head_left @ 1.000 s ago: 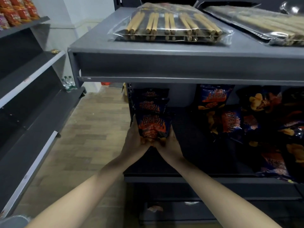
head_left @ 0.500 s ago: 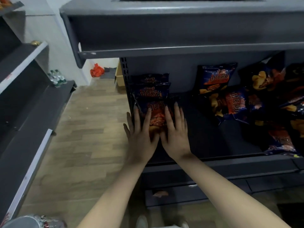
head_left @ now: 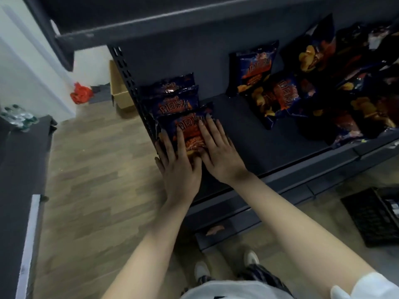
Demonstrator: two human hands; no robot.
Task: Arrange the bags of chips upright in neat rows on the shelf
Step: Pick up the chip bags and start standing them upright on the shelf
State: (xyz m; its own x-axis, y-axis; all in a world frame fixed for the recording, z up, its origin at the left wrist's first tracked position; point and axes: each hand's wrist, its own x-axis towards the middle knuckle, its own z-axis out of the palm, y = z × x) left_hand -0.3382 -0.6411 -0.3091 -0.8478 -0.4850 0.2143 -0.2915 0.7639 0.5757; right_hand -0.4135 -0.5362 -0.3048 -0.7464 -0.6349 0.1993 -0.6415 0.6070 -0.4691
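Left hand point(head_left: 179, 169): your fingers spread flat on the front chip bag point(head_left: 190, 128).
Right hand point(head_left: 218, 154): likewise flat, beside it.
Shelf point(head_left: 269, 137): dark.

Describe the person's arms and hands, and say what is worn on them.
The left forearm and right forearm are bare. The left hand and right hand wear no gloves, and no ring, watch or bracelet shows. A white sleeve covers the right upper arm at the bottom corner; the left sleeve is out of view.
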